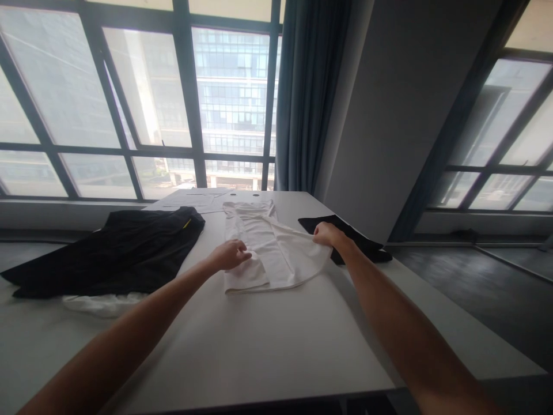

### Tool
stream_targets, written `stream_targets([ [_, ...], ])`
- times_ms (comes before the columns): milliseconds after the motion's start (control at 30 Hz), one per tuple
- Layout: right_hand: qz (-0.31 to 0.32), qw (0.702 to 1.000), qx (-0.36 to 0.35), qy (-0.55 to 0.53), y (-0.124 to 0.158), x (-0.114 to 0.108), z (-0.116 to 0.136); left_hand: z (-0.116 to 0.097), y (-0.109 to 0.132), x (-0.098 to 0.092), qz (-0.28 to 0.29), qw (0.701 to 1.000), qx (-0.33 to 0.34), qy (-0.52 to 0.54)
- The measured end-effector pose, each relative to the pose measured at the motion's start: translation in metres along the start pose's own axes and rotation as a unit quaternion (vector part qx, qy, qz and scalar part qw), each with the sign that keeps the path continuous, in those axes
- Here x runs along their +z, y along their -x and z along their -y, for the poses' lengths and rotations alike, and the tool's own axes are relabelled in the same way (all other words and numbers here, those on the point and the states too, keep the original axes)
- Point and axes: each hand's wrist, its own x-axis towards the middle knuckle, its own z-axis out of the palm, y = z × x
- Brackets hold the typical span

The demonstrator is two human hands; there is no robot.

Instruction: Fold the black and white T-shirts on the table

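A white garment (283, 262) lies on the white table, its far end gathered and wrinkled and its hem towards me. My right hand (327, 233) pinches the garment's right side and holds that part raised off the table, so the cloth slopes up to the fingers. Over the left edge of the same garment is my left hand (231, 254), fingers loosely bent with the thumb apart from them; its fingertips are at the cloth, and no fold shows between them.
To the left lies a black garment (142, 253) with a yellow mark, and white cloth (106, 304) peeks from under it. Another black cloth (367, 242) is at the table's right edge. White sheets (190, 200) lie at the far end of the table (268, 346), before windows and a curtain (306, 98).
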Motion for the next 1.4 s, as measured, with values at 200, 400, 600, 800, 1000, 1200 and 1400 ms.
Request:
stream_targets([
  [200, -0.016, 0.994, -0.106, -0.004, 0.03, -0.002, 0.059, 0.029, 0.008, 0.02, 0.105, 0.992, 0.015, -0.073],
  [400, 0.268, 0.934, -0.219, -0.084, 0.045, 0.038, 0.102, 0.033, 0.018, 0.019, 0.149, 0.987, 0.027, -0.047],
  [600, 0.092, 0.984, -0.134, 0.073, 0.019, 0.053, 0.068, 0.028, 0.046, 0.01, 0.11, 0.985, 0.135, 0.013],
  [800, 0.105, 0.985, -0.135, 0.04, 0.015, 0.065, 0.04, 0.024, 0.059, 0.008, 0.046, 0.973, 0.215, 0.064],
  [1000, 0.065, 0.994, -0.087, -0.012, 0.016, 0.042, 0.026, 0.032, 0.054, -0.001, 0.005, 0.97, 0.231, 0.074],
  [1200, 0.123, 0.992, -0.036, 0.016, 0.022, 0.039, 0.014, 0.036, 0.056, -0.008, 0.002, 0.972, 0.224, 0.076],
  [1400, 0.145, 0.985, -0.064, 0.075, 0.025, 0.047, 0.022, 0.036, 0.058, -0.01, 0.089, 0.973, 0.196, 0.087],
])
